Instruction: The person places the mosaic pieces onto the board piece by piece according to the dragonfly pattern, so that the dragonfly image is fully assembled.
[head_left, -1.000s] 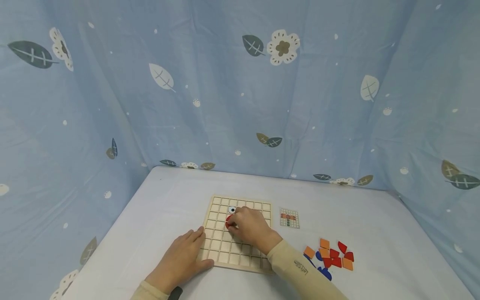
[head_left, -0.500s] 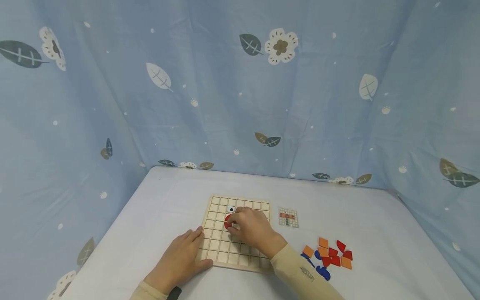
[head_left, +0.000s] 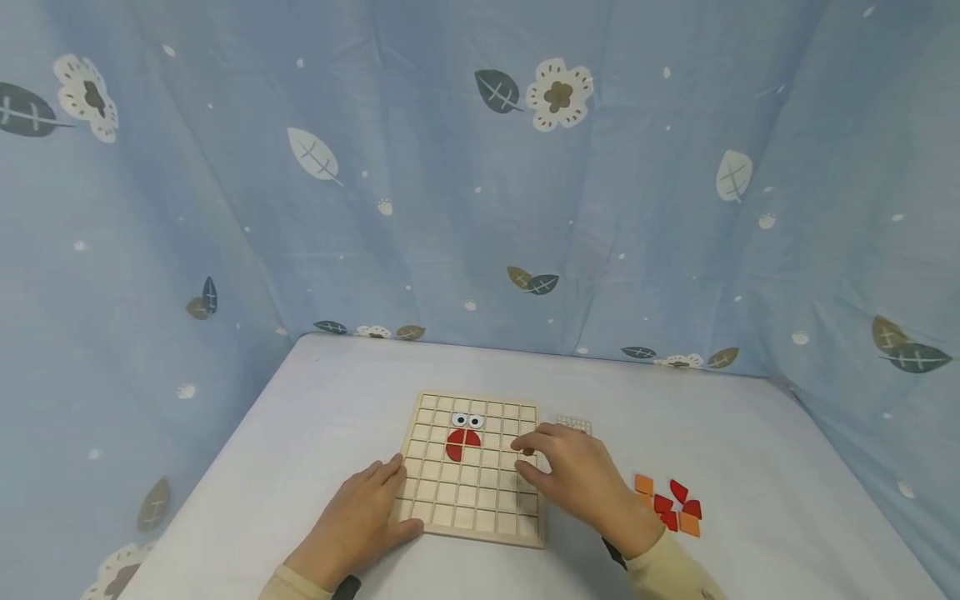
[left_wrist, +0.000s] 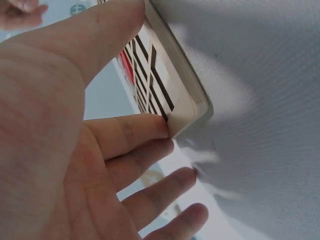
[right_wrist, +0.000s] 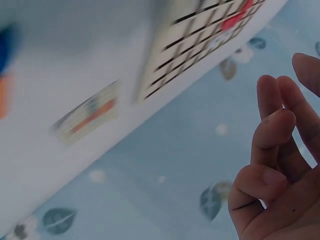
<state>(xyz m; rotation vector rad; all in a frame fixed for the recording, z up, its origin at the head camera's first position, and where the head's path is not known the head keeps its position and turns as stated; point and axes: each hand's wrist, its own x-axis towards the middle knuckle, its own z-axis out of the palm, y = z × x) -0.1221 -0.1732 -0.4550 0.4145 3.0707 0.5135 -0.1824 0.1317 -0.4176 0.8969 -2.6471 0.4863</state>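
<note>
A square wooden grid board [head_left: 467, 495] lies on the table with two white eye tiles [head_left: 460, 420] side by side in its upper part. Just below them sit three red quarter-round tiles [head_left: 455, 451], leaving the lower right cell of that group bare. My left hand [head_left: 360, 518] rests at the board's near left corner, fingers along the left side and thumb by the front edge; the left wrist view shows thumb [left_wrist: 115, 30] and index fingertip against the frame. My right hand [head_left: 581, 479] hangs over the board's right edge, thumb and fingers apart with nothing between them.
Right of the board lies a small pattern card [head_left: 573, 422], partly hidden by my right hand. Red tiles [head_left: 678, 490] and orange tiles [head_left: 689, 524] lie loose farther right. A blue piece [right_wrist: 4, 47] shows blurred in the right wrist view. A patterned curtain [head_left: 420, 167] surrounds the table.
My right hand has let go of the red tile and moved right, off the middle of the board, uncovering the second eye tile and the red tiles. My left hand has stayed in place.
</note>
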